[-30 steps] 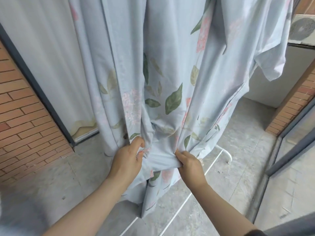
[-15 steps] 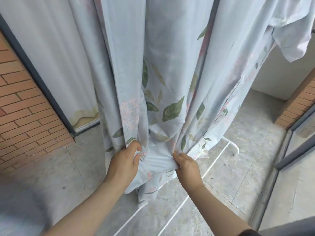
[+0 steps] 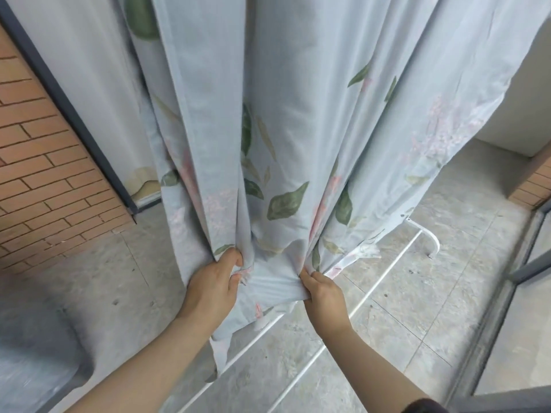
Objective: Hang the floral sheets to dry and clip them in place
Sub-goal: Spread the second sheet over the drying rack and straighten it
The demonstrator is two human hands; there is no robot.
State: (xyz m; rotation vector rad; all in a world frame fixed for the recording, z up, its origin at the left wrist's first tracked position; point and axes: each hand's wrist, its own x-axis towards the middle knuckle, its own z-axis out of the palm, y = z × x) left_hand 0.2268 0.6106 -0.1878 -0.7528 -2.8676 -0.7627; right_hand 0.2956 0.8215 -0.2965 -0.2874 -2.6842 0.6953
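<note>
Two hands work the bottom edge of the floral sheet, lower centre of frame. The left hand and right hand sit near each other w/ a short taut strip of hem between them. Fingers of both are curled and clamped on bunched cloth, thumbs on top.

Progress, as a judgement: hanging looks mostly done. The sheet drops from above the top edge of frame down to just over the floor, so it's up on sthg, but the rail is out of view. This step looks like straightening the hem and spreading the folds. No clips in view, so clipping can't be confirmed and prob. remains.

Materials etc.:
- Sheet: thin pale-blue woven fabric, matte, soft vertical folds, green leaves + faded pink blooms. Light shows thru it a bit.
- Rack: white tubes w/ a curved foot at right, low on the floor under the hem.
- Floor: grey mottled stone-look tiles.
- Brick wall: orange, rough, at left, edged by a dark frame.
</note>
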